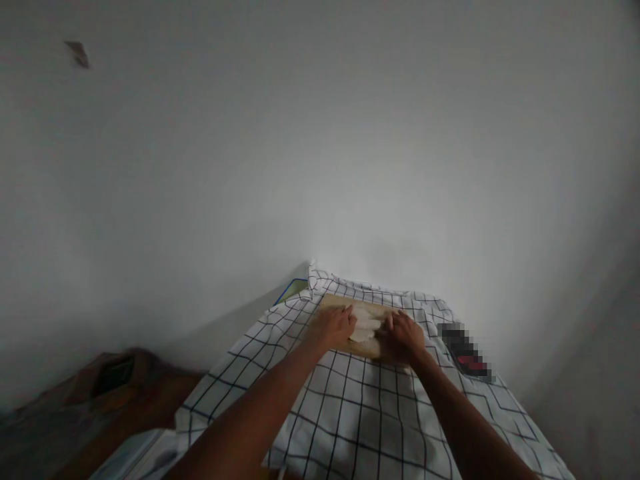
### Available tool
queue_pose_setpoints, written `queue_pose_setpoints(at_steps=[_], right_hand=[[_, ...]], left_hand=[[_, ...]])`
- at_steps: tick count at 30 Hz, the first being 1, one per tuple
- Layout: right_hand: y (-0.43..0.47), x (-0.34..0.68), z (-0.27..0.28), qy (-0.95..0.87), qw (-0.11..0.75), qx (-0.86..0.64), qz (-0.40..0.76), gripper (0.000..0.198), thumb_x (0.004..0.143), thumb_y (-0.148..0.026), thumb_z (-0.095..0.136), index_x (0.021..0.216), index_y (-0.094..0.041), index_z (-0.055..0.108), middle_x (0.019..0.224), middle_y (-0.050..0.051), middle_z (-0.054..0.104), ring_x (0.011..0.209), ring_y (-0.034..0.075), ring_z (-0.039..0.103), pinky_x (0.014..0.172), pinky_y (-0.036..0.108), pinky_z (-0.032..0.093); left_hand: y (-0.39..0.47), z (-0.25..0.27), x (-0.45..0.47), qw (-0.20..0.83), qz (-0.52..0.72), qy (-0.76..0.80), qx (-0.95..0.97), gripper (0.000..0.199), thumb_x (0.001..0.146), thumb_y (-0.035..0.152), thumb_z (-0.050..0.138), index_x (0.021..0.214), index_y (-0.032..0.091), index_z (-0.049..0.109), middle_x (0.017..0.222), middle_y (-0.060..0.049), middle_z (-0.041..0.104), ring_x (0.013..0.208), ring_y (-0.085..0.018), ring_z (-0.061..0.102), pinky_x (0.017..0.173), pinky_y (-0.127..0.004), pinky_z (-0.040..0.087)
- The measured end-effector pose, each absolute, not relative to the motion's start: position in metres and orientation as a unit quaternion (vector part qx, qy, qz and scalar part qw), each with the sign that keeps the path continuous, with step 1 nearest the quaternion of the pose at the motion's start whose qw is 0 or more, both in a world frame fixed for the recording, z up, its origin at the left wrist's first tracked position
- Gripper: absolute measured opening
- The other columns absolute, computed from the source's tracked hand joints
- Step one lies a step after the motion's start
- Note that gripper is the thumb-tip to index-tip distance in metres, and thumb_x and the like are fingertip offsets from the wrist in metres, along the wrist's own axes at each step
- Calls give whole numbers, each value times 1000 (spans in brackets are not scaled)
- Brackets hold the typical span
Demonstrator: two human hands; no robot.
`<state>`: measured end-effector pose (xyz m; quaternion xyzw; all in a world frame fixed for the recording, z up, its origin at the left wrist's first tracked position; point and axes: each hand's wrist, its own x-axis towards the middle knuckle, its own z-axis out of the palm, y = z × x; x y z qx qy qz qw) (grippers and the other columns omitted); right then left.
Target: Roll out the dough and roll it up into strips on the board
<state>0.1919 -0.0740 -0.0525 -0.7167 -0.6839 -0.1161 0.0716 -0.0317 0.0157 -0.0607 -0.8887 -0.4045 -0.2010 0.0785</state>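
Observation:
A thin pale sheet point(367, 323) with soft ridges or creases lies on a flat light-brown board point(373, 349); whether it is paper or cloth I cannot tell. My left hand point(334, 327) is closed at the sheet's left edge, fingers pressed against it. At the opposite side, my right hand point(403, 335) has its fingers curled onto the sheet's right edge. Both forearms reach in from the bottom of the view. The fingertips partly hide the sheet's two ends.
A white tablecloth with dark checks point(345, 400) lies under the board. A dark, pixelated object with red point(466, 353) rests to the right. Behind the table stands a pale wall point(320, 147). A brown box-like object point(113, 380) is low at left.

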Motion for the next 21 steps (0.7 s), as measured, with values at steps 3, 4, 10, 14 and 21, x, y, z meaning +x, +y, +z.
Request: queue_pose_setpoints(at_steps=[3, 4, 10, 14, 21], right_hand=[[-87, 183, -50, -660, 63, -739, -119, 46, 99, -63, 57, 115, -23, 72, 117, 13, 75, 122, 32, 65, 89, 38, 54], [-92, 181, -49, -656, 63, -742, -121, 46, 99, -64, 57, 115, -24, 72, 118, 13, 75, 117, 30, 67, 89, 37, 54], [-113, 169, -50, -620, 108, -768, -116, 41, 111, -37, 33, 118, -24, 72, 126, 10, 75, 118, 22, 68, 95, 31, 50], [-108, 173, -48, -619, 116, -773, -75, 39, 107, -46, 43, 118, -25, 74, 128, 11, 74, 125, 26, 65, 101, 35, 48], [-70, 198, -49, -594, 143, -791, -34, 50, 108, -37, 31, 130, -19, 72, 139, 14, 70, 137, 28, 57, 112, 44, 44]], left_hand=[[-2, -58, -37, 67, -199, -404, -891, 42, 106, 28, 45, 139, 13, 65, 137, -19, 70, 131, -29, 64, 112, -46, 51], [-7, -56, -38, 66, -197, -400, -893, 42, 105, 29, 45, 139, 15, 65, 141, -18, 69, 133, -29, 63, 113, -47, 50], [-22, -49, -40, 69, -180, -390, -900, 44, 103, 30, 45, 144, 21, 61, 147, -12, 66, 139, -26, 58, 118, -48, 45], [-8, -48, -34, 47, -147, -402, -902, 45, 106, 34, 40, 142, 18, 62, 146, -14, 66, 138, -26, 59, 119, -46, 43], [25, -35, -11, 2, -117, -442, -889, 49, 108, 39, 34, 140, 19, 65, 147, -13, 66, 139, -28, 56, 119, -47, 38]])
